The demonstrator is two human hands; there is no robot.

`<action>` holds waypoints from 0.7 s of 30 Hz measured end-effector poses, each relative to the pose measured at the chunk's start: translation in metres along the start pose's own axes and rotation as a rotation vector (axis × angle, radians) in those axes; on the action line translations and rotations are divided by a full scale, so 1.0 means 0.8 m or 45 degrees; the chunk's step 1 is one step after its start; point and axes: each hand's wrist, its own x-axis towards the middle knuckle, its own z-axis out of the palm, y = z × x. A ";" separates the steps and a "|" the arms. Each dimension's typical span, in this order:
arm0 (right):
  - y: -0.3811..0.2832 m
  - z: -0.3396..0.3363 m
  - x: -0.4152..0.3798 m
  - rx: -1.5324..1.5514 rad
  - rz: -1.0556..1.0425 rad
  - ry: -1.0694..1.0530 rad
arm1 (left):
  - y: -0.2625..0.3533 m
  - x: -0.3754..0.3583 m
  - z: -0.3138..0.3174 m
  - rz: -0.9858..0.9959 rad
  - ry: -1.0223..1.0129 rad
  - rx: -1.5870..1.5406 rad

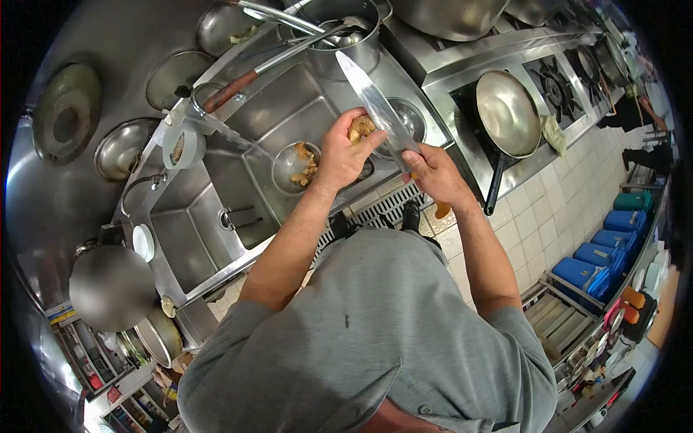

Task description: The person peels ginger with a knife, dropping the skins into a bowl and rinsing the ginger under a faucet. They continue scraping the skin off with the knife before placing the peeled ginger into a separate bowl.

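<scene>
Head view: left grip [342, 153] is closed around a piece of ginger [362, 128], held with the thumb on its near side. Right grip [439, 177] is clenched on the knife [363, 83], its thumb laid along the blade near the handle. The blade slants up and away from the body, passing alongside the ginger; whether its edge touches the ginger cannot be told. Both hands are raised near the front of the sink [271, 108]. A metal bowl [282, 167] sits in the sink, left of the left grip, and contains further ginger pieces. Beyond the sink, a pot [339, 63] with utensils stands on the steel worktop [406, 84]. To the right, a wok [507, 108] rests on the stove [462, 108], handle toward the person, with a cloth [554, 136] just beside it.
</scene>
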 end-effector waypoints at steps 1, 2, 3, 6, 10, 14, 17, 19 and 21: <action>-0.001 -0.002 -0.001 -0.002 0.001 0.000 | 0.000 -0.001 0.001 -0.004 0.002 0.031; -0.002 -0.003 -0.002 0.007 0.034 -0.019 | -0.001 0.000 -0.002 -0.003 0.002 0.030; -0.002 -0.003 -0.003 0.018 0.067 -0.038 | -0.001 0.002 -0.007 -0.088 0.021 0.010; 0.002 -0.004 -0.005 -0.033 0.070 -0.055 | 0.000 0.003 -0.003 -0.090 0.050 -0.007; -0.002 -0.005 -0.009 -0.060 0.026 -0.016 | -0.011 0.003 0.004 0.136 0.120 0.342; -0.020 -0.008 -0.015 -0.067 0.139 -0.020 | -0.005 -0.003 0.017 0.087 0.098 0.215; -0.012 -0.012 -0.015 -0.003 0.206 -0.055 | 0.016 -0.003 0.025 -0.007 0.080 0.099; -0.010 -0.011 -0.016 0.040 0.239 -0.086 | 0.019 0.001 0.020 -0.166 -0.021 0.002; -0.012 -0.009 -0.016 0.051 0.221 -0.077 | 0.017 0.006 0.014 -0.172 -0.088 -0.027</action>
